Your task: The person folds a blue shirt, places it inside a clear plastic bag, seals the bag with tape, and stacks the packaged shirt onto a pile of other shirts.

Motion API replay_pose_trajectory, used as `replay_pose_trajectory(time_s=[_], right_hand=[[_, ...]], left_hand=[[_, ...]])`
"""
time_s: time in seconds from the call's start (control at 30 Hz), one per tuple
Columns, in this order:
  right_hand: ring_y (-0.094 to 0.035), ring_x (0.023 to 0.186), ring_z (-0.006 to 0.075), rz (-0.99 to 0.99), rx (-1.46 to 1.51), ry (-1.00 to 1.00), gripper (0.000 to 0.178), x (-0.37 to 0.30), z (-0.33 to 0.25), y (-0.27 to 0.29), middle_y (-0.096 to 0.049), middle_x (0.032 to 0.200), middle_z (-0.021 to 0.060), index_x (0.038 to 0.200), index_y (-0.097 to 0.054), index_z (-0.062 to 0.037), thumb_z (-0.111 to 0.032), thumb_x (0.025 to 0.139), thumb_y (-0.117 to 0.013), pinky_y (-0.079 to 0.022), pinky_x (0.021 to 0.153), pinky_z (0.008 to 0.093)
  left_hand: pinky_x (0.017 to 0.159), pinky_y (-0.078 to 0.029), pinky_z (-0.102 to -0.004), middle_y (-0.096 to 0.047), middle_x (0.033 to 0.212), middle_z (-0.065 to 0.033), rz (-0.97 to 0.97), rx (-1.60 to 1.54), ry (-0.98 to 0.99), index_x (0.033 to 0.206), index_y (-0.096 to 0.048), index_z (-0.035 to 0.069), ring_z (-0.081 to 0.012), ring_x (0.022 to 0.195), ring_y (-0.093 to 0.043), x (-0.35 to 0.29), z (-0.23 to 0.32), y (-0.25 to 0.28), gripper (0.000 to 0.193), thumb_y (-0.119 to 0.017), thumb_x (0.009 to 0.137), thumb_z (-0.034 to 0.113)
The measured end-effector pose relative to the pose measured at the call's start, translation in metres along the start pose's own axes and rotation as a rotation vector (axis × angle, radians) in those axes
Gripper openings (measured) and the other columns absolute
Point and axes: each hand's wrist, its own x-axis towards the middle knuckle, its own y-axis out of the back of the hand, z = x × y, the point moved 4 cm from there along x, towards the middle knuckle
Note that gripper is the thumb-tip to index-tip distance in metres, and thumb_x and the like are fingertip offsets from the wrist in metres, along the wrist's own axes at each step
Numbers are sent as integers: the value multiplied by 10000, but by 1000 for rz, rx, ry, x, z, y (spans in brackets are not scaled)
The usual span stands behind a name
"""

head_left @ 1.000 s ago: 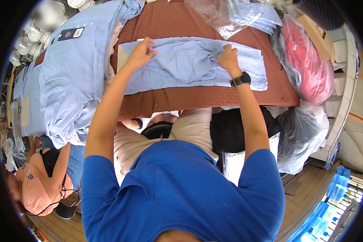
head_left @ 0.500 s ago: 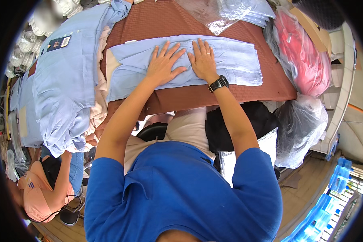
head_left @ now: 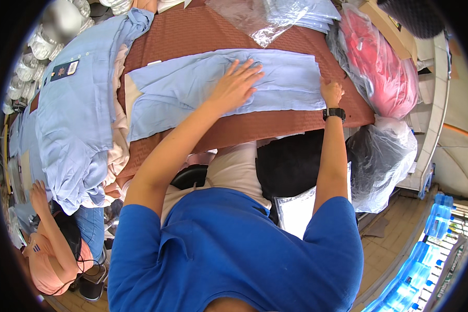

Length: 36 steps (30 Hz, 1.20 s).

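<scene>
A light blue shirt point(head_left: 184, 78), folded into a long strip, lies across the brown-covered table, with a beige piece point(head_left: 133, 92) showing at its left end. My left hand point(head_left: 236, 86) rests on the middle of the shirt, palm down and fingers stretched out. At the shirt's right end, my right hand point(head_left: 332, 92) has its fingers curled in and closed at the edge of the cloth; the fingertips are partly hidden. A black watch point(head_left: 334, 113) is on my right wrist.
Light blue shirts point(head_left: 78, 114) are piled on the left, one with a dark tag point(head_left: 65, 70). Clear plastic bags point(head_left: 255, 23) lie at the back. A bag of red cloth point(head_left: 382, 67) stands on the right. A co-worker in a peach top point(head_left: 47, 260) sits at lower left.
My right hand has moved right from the middle of the shirt to its right end, and its fingers have curled. My left hand has slid right along the cloth.
</scene>
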Motion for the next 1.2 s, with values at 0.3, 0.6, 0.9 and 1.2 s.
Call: replay_pose_trajectory(time_s=[0.3,0.6,0.9,1.2], right_hand=[[-672,1086,383,-258,288,-144,732,1,3,-14,-677,1154,287,1096,-695,67,-523,695,-861,-523,925,447],[-671,1097,403,-319,250,-47,725,-8,-17,6,-686,1158,284,1111,-680,81,-484,695,-862,-526,937,429],[-705,1013,359,-416,423,23,759,-2,-18,9,-709,1053,284,1046,-666,134,-460,638,-904,-548,875,424],[-704,1002,311,-565,475,-110,701,-1,-22,-2,-716,1059,239,1141,-638,155,-319,685,-883,-557,836,387]], left_hand=[[1195,-219,-583,-593,1405,-42,12,-28,262,1197,-693,111,-327,1430,-391,25,13,-56,293,-658,911,165],[1169,-169,-680,-412,1567,-26,73,55,100,1332,-623,161,-419,1486,-240,34,34,-41,468,-631,945,426],[1150,-163,-714,-331,1619,-22,-1,79,77,1453,-528,283,-444,1489,-206,28,36,-83,571,-525,961,573],[1162,-123,-709,-292,1639,-5,-66,83,89,1497,-468,324,-448,1501,-170,30,37,-88,608,-482,965,618]])
